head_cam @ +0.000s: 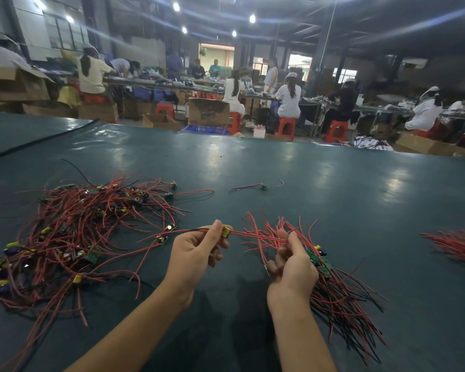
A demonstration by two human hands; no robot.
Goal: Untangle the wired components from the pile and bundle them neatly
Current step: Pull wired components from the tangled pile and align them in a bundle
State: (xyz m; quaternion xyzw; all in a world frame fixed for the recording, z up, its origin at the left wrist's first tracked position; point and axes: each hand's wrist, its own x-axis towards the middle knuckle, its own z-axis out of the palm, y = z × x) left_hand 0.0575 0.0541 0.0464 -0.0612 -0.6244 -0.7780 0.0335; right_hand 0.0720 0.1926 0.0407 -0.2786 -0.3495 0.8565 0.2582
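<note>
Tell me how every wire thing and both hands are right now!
Pile: tangled, lying loose.
Gold component: pinched by left hand.
Held bundle: gathered, gripped by right hand.
Stray component: lying alone, untouched.
Far-right wires: lying apart, blurred.

The lone head-worn wide-angle camera looked forward and down, close over the left hand (196,251) and right hand (293,267) above the green table (279,162), with distant workers (287,98) along the top.

Two hands (196,253) (293,269), one pile (78,229) (two bundles (341,291) (459,247))
</note>
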